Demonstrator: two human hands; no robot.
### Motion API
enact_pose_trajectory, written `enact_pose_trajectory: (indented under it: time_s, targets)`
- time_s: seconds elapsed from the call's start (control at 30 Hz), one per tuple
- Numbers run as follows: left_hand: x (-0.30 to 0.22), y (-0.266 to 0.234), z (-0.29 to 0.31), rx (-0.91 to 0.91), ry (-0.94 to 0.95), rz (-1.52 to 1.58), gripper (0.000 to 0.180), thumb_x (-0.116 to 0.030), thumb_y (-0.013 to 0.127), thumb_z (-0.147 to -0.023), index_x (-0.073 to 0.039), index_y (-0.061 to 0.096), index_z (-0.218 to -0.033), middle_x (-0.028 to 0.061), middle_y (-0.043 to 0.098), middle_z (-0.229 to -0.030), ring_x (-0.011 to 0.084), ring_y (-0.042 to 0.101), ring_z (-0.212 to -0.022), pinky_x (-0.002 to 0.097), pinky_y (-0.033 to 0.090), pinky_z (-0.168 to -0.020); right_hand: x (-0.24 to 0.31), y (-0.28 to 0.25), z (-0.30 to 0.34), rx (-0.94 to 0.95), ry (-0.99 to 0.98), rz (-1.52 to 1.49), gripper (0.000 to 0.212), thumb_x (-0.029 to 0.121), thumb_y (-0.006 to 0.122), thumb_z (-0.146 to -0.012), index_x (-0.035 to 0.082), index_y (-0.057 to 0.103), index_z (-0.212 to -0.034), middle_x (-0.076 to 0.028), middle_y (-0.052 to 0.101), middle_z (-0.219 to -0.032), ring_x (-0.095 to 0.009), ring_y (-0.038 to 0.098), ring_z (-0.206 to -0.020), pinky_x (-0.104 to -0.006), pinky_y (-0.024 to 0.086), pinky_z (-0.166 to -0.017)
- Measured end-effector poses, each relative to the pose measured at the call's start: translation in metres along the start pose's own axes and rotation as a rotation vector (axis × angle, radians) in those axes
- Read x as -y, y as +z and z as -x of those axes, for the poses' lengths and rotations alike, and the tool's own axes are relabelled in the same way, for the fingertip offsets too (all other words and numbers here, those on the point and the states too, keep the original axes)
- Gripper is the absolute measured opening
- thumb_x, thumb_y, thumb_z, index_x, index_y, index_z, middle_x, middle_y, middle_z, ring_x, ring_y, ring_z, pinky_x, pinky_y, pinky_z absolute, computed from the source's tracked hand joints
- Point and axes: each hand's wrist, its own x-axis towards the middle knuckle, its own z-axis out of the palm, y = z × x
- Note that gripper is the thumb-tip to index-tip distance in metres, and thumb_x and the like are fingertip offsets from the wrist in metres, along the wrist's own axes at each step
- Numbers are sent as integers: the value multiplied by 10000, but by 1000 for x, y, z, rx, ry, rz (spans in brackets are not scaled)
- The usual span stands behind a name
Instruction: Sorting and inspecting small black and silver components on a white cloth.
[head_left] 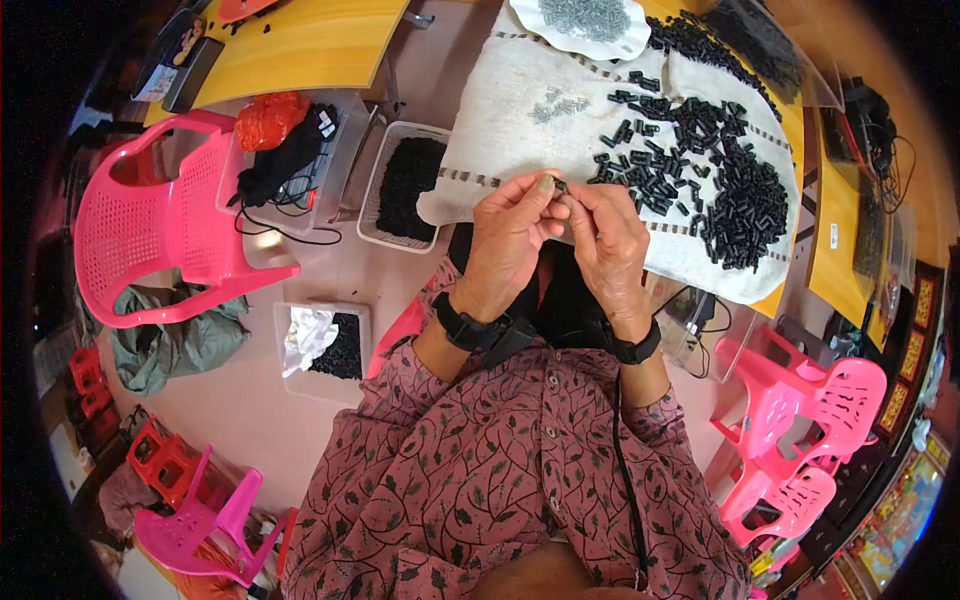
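Observation:
My left hand (508,238) and my right hand (612,243) meet over the near edge of a white cloth (520,110). Both are closed, thumbs and fingertips pinching one small black plastic piece (560,187) between them. The fingers cover most of it, so its exact kind does not show. On the cloth, to the right of my hands, lie many loose black plastic pieces (655,175), heaped thickest in a pile (745,215) at the right. A scatter of small clear or greyish bits (560,105) rests farther back.
A white scalloped dish (640,42) of small grey parts stands at the back. Left of the table, a white basket (362,225) holds black pieces, and a clear tub (290,380) sits on the floor. Pink chairs (205,200) stand left, with more pink chairs (800,410) at right.

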Motion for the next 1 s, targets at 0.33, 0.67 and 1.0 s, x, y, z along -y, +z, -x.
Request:
enact_pose_trajectory:
  time_s: [0.33, 0.67, 1.0]
  targets:
    - [-1, 2, 0, 32, 21, -8, 210, -132, 585, -980, 11, 630, -1127, 47, 683, -928, 88, 636, -777, 216, 501, -665, -1, 1, -2, -4, -60, 72, 159, -37, 647, -849, -2, 636, -1004, -149, 610, -877, -292, 634, -699, -358, 520, -578]
    - [2, -2, -1, 149, 18, 4, 225, -121, 546, -994, -6, 622, -1172, 45, 667, -1013, 105, 612, -876, 253, 484, -764, -1, -1, 3, -18, 46, -4, 109, 12, 616, -892, -10, 571, -989, -157, 581, -882, -304, 608, -720, -370, 496, -615]
    - [2, 0, -1, 123, 30, -22, 221, -127, 566, -990, 18, 630, -1144, 51, 666, -964, 97, 616, -821, 227, 503, -712, 1, -6, 1, 30, 21, 19, 111, -19, 617, -879, -13, 560, -974, -156, 574, -865, -288, 605, -675, -364, 492, -560]
